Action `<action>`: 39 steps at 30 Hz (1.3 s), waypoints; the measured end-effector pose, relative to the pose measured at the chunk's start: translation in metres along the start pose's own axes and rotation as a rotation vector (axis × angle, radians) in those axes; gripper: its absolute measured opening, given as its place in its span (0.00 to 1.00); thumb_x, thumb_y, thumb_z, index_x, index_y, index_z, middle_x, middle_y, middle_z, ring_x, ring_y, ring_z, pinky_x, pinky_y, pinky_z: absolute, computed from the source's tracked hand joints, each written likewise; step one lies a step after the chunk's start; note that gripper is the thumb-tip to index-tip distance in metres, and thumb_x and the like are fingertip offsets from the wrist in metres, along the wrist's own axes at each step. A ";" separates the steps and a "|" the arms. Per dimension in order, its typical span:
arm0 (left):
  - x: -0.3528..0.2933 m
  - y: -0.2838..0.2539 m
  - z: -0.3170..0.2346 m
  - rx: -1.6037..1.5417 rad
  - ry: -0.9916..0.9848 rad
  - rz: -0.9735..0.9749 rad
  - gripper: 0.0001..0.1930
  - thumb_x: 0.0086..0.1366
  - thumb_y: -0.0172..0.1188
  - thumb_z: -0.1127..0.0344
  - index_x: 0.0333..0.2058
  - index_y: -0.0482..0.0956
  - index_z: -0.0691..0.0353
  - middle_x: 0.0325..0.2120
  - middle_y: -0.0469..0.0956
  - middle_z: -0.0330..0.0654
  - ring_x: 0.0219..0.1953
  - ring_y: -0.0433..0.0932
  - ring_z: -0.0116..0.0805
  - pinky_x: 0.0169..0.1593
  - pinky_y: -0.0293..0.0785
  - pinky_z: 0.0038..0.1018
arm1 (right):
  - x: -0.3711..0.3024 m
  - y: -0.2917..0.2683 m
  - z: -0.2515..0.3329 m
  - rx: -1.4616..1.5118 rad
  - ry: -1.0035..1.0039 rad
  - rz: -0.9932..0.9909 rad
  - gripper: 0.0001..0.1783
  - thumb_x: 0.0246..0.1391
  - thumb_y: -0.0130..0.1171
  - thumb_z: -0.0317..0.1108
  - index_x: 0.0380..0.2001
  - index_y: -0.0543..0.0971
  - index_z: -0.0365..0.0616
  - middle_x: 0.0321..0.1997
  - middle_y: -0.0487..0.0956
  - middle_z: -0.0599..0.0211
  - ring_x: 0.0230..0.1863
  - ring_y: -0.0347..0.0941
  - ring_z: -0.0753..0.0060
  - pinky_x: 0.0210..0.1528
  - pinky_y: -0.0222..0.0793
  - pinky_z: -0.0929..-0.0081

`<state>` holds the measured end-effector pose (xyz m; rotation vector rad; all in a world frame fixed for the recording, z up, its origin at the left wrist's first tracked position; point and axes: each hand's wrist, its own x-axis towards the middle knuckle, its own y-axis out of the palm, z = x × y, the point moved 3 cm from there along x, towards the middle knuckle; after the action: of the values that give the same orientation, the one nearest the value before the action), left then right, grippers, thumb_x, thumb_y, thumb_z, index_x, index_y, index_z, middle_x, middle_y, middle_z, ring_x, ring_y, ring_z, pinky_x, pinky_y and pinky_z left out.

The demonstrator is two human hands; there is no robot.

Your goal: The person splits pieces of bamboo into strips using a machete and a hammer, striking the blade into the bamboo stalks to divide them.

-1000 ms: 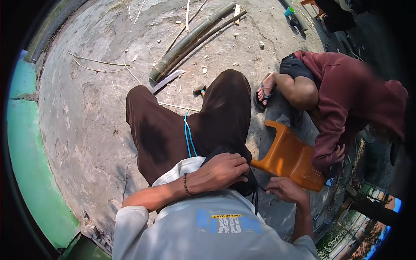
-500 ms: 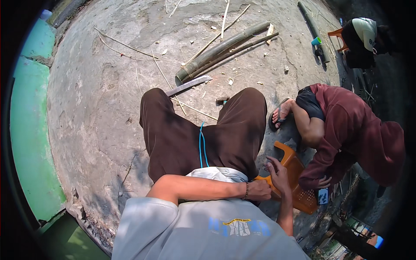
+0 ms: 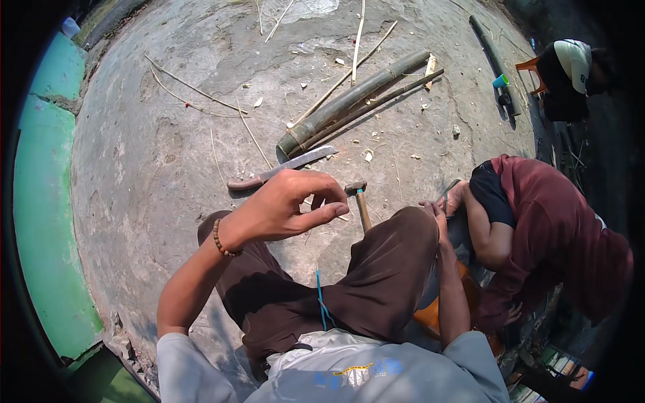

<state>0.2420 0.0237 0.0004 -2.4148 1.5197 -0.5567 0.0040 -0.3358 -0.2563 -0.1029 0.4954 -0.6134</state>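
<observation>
My left hand (image 3: 299, 203), with a beaded bracelet at the wrist, hovers empty over the ground in front of my lap. Its fingers are curled, with a gap to the thumb. Just beyond it a machete (image 3: 306, 158) with a brown handle lies on the concrete. Right of the fingertips is a hammer (image 3: 363, 209), its handle end hidden behind my right knee. Against the outer side of that knee rests my right hand (image 3: 438, 220), fingers loosely out and holding nothing visible. A thick green bamboo pole (image 3: 359, 99) lies past the machete, a thinner length (image 3: 393, 67) alongside.
A person in a maroon top (image 3: 547, 208) bends low close on my right, by an orange plastic chair (image 3: 430, 314). Thin sticks (image 3: 201, 88) and chips litter the concrete. Another bamboo pole (image 3: 494, 60) and a teal cup (image 3: 500, 81) lie far right; a green wall (image 3: 44, 221) borders the left.
My left hand has swung from beside the orange chair up and left, over the ground near the machete. My right hand has moved forward to the knee. My knees have shifted, showing more of the hammer.
</observation>
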 end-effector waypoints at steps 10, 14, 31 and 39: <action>0.066 -0.064 0.396 0.759 -0.583 0.200 0.29 0.62 0.64 0.45 0.52 0.75 0.63 0.45 0.80 0.58 0.50 0.79 0.54 0.52 0.74 0.42 | -0.010 0.139 -0.101 -0.860 -0.080 0.480 0.23 0.60 0.62 0.43 0.50 0.69 0.39 0.39 0.79 0.44 0.43 0.76 0.41 0.46 0.71 0.52; 0.091 -0.028 0.441 0.600 -0.701 0.088 0.41 0.55 0.69 0.38 0.53 0.72 0.68 0.48 0.79 0.60 0.52 0.78 0.54 0.54 0.74 0.41 | -0.023 0.117 -0.106 -0.748 0.033 0.465 0.22 0.60 0.62 0.41 0.47 0.68 0.37 0.40 0.75 0.45 0.43 0.73 0.40 0.46 0.68 0.51; 0.077 -0.022 0.469 0.519 -0.794 -0.038 0.46 0.32 0.80 0.36 0.40 0.82 0.74 0.41 0.83 0.57 0.44 0.83 0.48 0.45 0.78 0.41 | 0.009 0.135 0.073 -0.810 -0.409 0.644 0.18 0.63 0.60 0.39 0.49 0.73 0.37 0.36 0.78 0.51 0.37 0.77 0.50 0.41 0.73 0.60; 0.098 -0.052 0.408 0.597 -0.788 0.109 0.34 0.40 0.77 0.42 0.29 0.83 0.75 0.28 0.84 0.51 0.29 0.83 0.39 0.33 0.79 0.34 | 0.062 0.167 0.147 -1.418 -0.671 0.759 0.19 0.63 0.58 0.42 0.49 0.71 0.39 0.39 0.79 0.52 0.45 0.78 0.47 0.47 0.74 0.55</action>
<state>0.5000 -0.0436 -0.3282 -1.7459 0.9507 0.0051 0.2058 -0.2426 -0.1929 -1.3502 0.1896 0.6152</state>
